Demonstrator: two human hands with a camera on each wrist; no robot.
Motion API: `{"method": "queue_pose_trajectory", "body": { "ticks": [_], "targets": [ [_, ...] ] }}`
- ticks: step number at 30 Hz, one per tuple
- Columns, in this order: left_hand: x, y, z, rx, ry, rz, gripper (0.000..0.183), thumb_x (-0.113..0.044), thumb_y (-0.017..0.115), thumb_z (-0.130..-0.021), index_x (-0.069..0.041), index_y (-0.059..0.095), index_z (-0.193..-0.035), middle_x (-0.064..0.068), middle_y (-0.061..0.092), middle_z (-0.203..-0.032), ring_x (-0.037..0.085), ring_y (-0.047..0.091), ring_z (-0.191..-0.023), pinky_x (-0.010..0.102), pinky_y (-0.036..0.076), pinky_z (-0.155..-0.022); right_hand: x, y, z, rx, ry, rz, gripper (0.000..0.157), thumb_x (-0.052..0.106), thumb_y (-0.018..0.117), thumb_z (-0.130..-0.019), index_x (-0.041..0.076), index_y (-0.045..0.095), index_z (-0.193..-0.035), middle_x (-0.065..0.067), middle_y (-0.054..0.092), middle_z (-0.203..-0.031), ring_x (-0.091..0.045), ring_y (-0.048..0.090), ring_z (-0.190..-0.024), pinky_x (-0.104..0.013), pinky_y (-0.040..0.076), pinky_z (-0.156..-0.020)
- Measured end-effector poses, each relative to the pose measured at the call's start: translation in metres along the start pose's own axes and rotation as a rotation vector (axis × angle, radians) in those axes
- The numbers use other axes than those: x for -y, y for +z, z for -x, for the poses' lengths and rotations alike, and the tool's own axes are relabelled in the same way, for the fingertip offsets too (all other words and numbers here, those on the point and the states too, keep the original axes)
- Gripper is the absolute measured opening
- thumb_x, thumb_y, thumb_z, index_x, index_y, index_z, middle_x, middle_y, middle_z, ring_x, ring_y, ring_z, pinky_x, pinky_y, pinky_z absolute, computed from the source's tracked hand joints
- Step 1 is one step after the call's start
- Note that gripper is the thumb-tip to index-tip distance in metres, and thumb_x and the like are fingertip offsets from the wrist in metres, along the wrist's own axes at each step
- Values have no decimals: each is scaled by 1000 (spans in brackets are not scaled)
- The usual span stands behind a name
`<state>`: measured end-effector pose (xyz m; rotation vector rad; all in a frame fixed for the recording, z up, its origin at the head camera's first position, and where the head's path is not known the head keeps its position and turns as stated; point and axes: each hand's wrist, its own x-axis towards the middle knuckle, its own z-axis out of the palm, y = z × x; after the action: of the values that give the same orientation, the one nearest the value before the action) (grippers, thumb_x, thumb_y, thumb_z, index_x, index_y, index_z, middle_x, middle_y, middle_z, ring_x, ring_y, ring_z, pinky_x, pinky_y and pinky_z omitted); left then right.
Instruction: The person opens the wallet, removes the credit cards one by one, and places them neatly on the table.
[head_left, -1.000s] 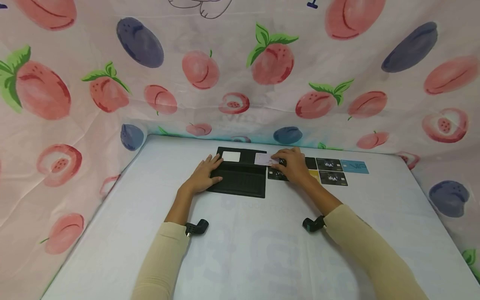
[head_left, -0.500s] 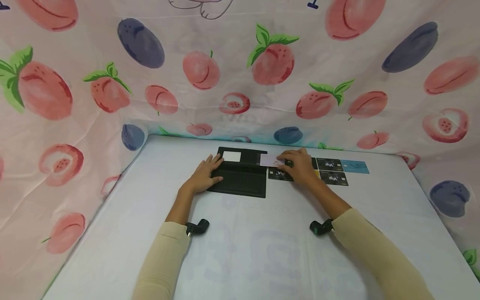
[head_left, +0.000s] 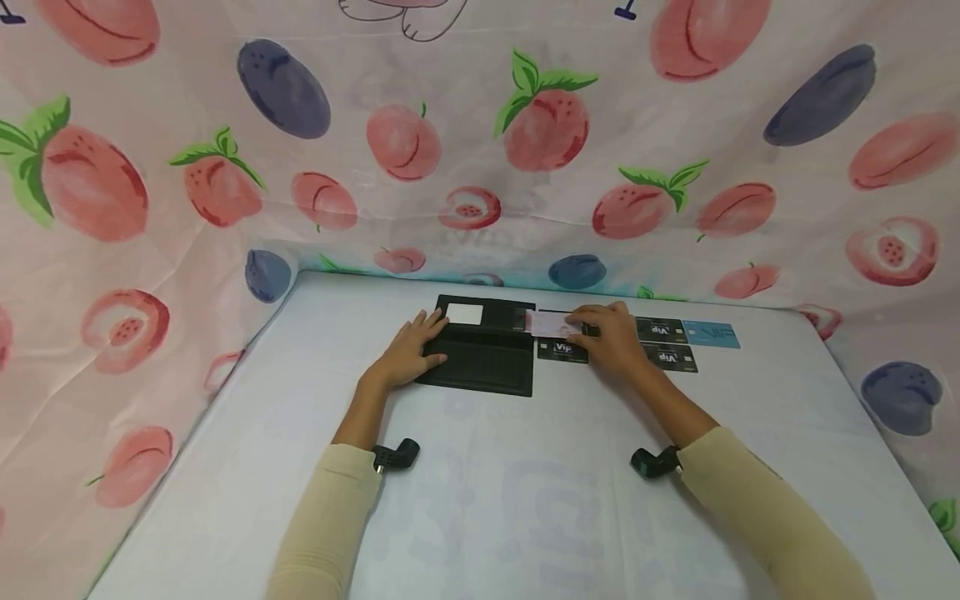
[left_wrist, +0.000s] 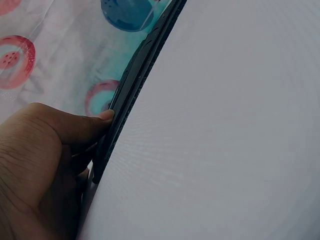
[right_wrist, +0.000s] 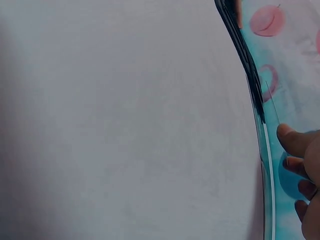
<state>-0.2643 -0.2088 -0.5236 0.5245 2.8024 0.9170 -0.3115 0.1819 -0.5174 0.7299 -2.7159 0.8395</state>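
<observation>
An opened black wallet (head_left: 480,364) lies flat on the white table, with a white rectangle (head_left: 464,314) in its upper left part. My left hand (head_left: 407,348) rests on the wallet's left side, fingers spread; in the left wrist view the thumb (left_wrist: 102,116) touches its edge. Between thumb and fingers, my right hand (head_left: 615,337) pinches a pale pink card (head_left: 553,323) just off the wallet's upper right side. The right wrist view shows that card edge-on as a thin line (right_wrist: 273,102), raised above the table. Black cards lie beneath the right hand, partly hidden.
Right of the wallet lie black Vip cards (head_left: 562,351), (head_left: 670,358) in rows, with a blue card (head_left: 712,334) at the far right end. A fruit-print cloth (head_left: 468,125) rises behind the table's back edge and along both sides.
My right hand has drawn the pale pink card rightward, from over the wallet's upper right part to beyond its edge. The left hand has stayed in place on the wallet.
</observation>
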Motion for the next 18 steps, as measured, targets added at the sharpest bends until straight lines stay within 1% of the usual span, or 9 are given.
{"method": "queue_pose_trajectory", "body": {
  "ticks": [7, 10, 14, 18],
  "targets": [
    [-1, -2, 0, -5, 4, 0, 73, -23, 64, -102, -3, 32, -165, 15, 17, -174, 36, 4, -161, 48, -2, -129, -2, -4, 6, -12, 12, 3, 30, 15, 84, -91, 7, 80, -120, -15, 72, -131, -35, 50, -101, -54, 37, -84],
    [-1, -2, 0, -4, 1, 1, 73, -23, 64, -103, -3, 31, -165, 15, 17, -174, 35, 3, -161, 48, -2, -129, -3, -8, 10, -15, 21, -3, 31, 15, 85, -91, 7, 80, -120, -15, 71, -132, -35, 50, -101, -55, 36, -86],
    [0, -1, 0, -5, 6, 1, 73, -23, 64, -103, -3, 31, -165, 15, 17, -174, 35, 3, -161, 48, -2, -129, -6, -14, 18, -23, 29, -17, 31, 14, 85, -90, 6, 79, -119, -16, 71, -132, -35, 49, -100, -57, 36, -88],
    [1, 0, 2, 0, 8, 0, 73, -23, 64, -103, -2, 31, -165, 15, 17, -174, 36, 3, -161, 49, -2, -129, -10, -19, 28, -39, 29, -13, 30, 12, 85, -89, 4, 80, -118, -17, 71, -131, -36, 48, -99, -55, 37, -85]
  ]
}}
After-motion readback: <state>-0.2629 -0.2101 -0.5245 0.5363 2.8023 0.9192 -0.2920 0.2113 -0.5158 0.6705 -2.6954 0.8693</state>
